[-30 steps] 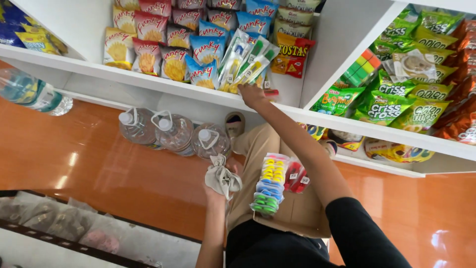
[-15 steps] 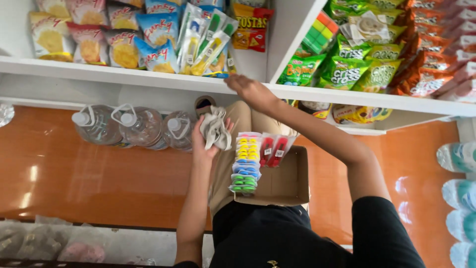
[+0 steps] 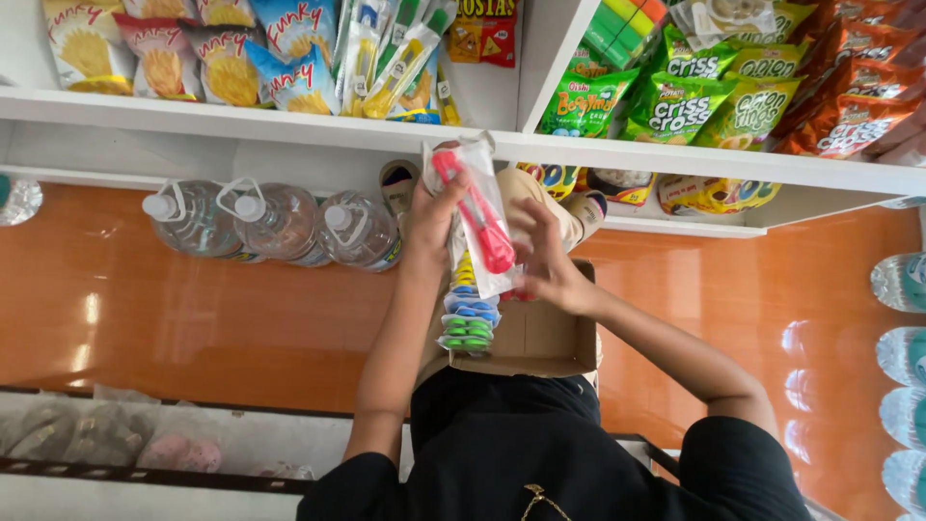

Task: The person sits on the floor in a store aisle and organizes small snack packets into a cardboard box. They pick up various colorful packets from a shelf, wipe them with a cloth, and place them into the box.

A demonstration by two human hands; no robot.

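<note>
Glossy orange tiled floor [image 3: 193,309] beneath white laminate shelves [image 3: 289,121] stocked with crinkled foil snack bags [image 3: 675,106]; three clear plastic water jugs [image 3: 275,222] stand on the floor at 9 o'clock from the hands. Left hand [image 3: 434,217], fingers closed, grips a clear plastic packet holding a slim red cutter [image 3: 477,217] at centre. Right hand [image 3: 540,260], at 4 o'clock from the packet, pinches its lower edge. Below, an open brown cardboard box [image 3: 540,347] holds a strip of round blue and green items [image 3: 468,323].
</note>
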